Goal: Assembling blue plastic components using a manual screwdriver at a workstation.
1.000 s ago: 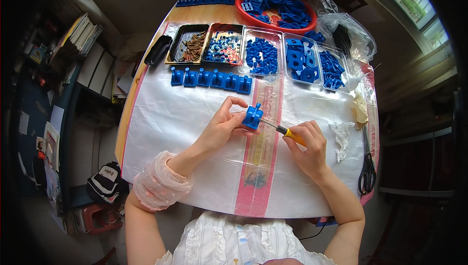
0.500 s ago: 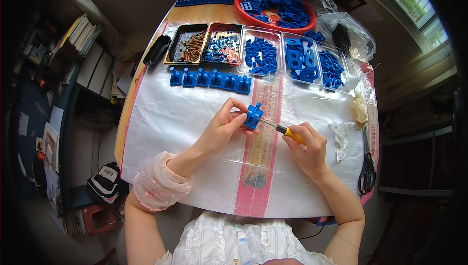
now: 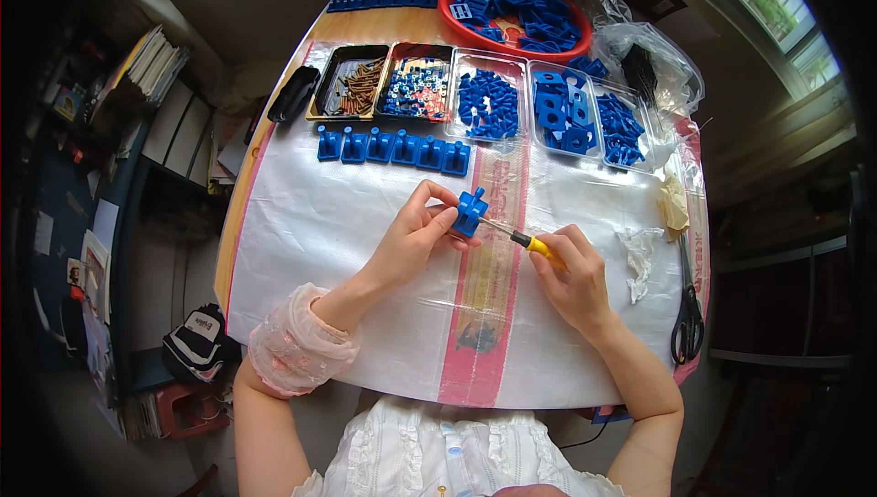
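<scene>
My left hand (image 3: 423, 230) pinches a blue plastic bracket-like part (image 3: 470, 212) above the middle of the table. In my right hand (image 3: 575, 280) is a screwdriver (image 3: 539, 248) with a yellow and black handle, its metal shaft pointing left. The tip meets the right side of the blue part; the exact contact spot is too small to make out. Beyond my hands stands a row of several similar blue assembled parts (image 3: 405, 148), each with a knob on top.
Behind the row are trays of brass-coloured screws (image 3: 361, 86), nuts (image 3: 420, 86), small blue pieces (image 3: 489, 102), blue plates (image 3: 562, 113) and blue pieces (image 3: 623, 132). A red basin (image 3: 585, 40) of blue parts sits at the back. Black scissors (image 3: 687, 325) and crumpled tissue (image 3: 639, 259) lie right.
Both hands have shifted slightly to the left, taking the blue part and the screwdriver along. The row and the trays have stayed in place.
</scene>
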A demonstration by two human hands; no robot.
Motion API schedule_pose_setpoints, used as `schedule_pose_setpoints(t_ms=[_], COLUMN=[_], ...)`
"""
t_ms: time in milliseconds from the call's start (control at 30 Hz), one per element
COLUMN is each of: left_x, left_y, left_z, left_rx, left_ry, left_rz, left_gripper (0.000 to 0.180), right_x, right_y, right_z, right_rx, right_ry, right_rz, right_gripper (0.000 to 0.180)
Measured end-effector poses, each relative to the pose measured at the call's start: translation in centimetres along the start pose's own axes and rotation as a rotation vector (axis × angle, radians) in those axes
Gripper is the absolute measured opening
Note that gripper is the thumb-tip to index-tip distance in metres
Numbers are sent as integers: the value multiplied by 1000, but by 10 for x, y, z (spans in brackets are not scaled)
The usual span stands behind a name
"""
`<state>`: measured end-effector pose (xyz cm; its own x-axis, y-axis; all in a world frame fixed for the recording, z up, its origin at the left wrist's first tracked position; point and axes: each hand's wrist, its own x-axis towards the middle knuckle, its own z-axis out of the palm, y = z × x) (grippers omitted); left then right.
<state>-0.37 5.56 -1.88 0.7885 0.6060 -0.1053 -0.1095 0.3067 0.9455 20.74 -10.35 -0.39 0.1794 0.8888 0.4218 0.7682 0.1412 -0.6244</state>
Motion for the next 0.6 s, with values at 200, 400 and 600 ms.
schedule_pose_setpoints(t_ms=[200, 400, 600], left_x=[-1, -1, -1], left_y=[1, 1, 0], left_z=[1, 2, 0], left_rx=[18, 36, 37], left_ry=[7, 7, 7], left_rz=[-14, -15, -6], left_gripper=[14, 14, 14], right_x=[3, 0, 1], right_y=[0, -3, -6], right_z=[-4, -3, -4], right_rx=[-129, -78, -26], right_ry=[34, 11, 13], right_rz=[-96, -4, -36], right_gripper=[20, 23, 24])
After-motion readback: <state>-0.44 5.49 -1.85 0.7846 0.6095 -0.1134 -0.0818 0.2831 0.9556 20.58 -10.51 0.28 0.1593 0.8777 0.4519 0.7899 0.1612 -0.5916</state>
